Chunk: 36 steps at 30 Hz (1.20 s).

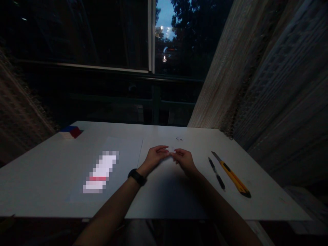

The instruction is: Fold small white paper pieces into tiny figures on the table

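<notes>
Over the middle of a white table point(46, 177), my left hand point(154, 156) and my right hand point(183, 159) meet fingertip to fingertip. Both pinch a small white piece of paper point(171, 149) between them. A dark watch sits on my left wrist point(137, 177). A sheet of paper point(123, 150) lies flat to the left of my hands, with a blurred-out patch on it.
A black pen point(216, 173) and a yellow utility knife point(232, 175) lie to the right of my hands. A small red and blue block point(71, 132) sits at the table's far left corner. A dark window is behind, and curtains hang at the right.
</notes>
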{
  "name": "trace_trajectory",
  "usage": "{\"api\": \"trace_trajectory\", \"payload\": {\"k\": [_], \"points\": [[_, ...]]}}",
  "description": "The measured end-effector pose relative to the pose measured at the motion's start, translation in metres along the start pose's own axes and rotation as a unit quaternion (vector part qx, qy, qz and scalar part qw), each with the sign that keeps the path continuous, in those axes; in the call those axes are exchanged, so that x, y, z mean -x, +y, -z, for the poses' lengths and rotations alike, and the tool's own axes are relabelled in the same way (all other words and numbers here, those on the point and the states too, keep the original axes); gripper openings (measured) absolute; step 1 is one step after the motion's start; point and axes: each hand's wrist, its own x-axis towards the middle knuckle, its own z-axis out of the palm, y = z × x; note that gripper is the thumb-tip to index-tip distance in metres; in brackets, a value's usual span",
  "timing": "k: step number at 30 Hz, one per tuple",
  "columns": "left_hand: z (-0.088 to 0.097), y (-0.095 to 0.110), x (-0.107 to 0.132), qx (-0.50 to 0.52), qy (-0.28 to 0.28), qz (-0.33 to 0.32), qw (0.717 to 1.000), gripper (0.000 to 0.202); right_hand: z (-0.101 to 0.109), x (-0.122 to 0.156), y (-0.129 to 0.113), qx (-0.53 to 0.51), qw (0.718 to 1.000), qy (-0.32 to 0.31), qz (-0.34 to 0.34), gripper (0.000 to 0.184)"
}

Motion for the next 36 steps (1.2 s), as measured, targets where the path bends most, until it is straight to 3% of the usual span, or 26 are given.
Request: {"api": "trace_trajectory", "payload": {"k": [11, 20, 36], "points": [[0.0037, -0.005, -0.0024, -0.006, 0.008, 0.009, 1.0, 0.048, 0.0012, 0.0024, -0.0029, -0.015, 1.0, -0.006, -0.021, 0.05], [0.0035, -0.0019, -0.0006, -0.005, 0.015, 0.008, 1.0, 0.048, 0.0023, 0.0024, -0.0025, -0.018, 1.0, -0.017, -0.013, 0.042], [0.0035, -0.0044, -0.0011, 0.007, 0.017, 0.015, 1.0, 0.051, 0.0035, 0.0037, -0.0048, -0.018, 0.999, -0.029, -0.009, 0.044]]}}
